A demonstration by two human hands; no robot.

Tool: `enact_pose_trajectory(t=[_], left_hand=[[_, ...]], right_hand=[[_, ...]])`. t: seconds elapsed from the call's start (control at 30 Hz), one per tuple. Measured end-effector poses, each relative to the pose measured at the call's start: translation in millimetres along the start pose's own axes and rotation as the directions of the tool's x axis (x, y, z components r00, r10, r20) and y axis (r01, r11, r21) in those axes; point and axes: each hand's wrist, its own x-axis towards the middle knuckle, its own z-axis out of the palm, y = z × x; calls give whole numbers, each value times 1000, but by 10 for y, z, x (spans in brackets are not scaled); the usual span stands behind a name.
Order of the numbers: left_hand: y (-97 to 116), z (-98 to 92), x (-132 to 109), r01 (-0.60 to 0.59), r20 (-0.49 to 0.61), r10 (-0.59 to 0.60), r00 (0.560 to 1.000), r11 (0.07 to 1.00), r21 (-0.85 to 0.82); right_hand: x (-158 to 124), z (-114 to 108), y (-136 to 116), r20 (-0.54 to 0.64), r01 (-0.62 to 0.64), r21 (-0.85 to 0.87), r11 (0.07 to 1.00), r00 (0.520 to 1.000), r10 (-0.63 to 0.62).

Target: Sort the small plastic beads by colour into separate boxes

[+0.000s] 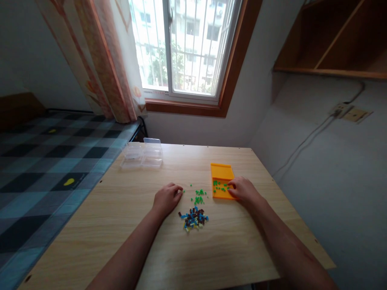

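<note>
My right hand [242, 188] reaches into the open orange box [222, 172], its fingers closed in a pinch at the right side of the lower tray. Whether a piece is between those fingertips is too small to make out. Several small green blocks [218, 188] lie scattered in that tray. My left hand [167, 198] rests on the table with its fingers curled together, hiding anything in them. Just beside its fingertips is a single green block [184, 191]. Between the hands lies a loose group of green blocks [198, 198]. Nearer to me is a mixed pile of brown, blue and pale yellow blocks [195, 218].
A clear plastic compartment case [142, 156] stands with a lid raised at the table's back left. The wooden table [121, 225] borders a bed with a checked cover [75, 161] on the left. A cable [308, 135] hangs along the right wall.
</note>
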Motion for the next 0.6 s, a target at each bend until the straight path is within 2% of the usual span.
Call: enact_pose_trajectory(t=[0.23,0.6], left_hand=[[-11,4,2,-4,-5,4,1000,1000,-9],[-22,18,4,5,-2,-5,1000,1000,-6]], right_hand=[[-56,26,58,-15,-6,12,1000,1000,6],[163,101,-65,-11,13,-37,999,1000,-13]])
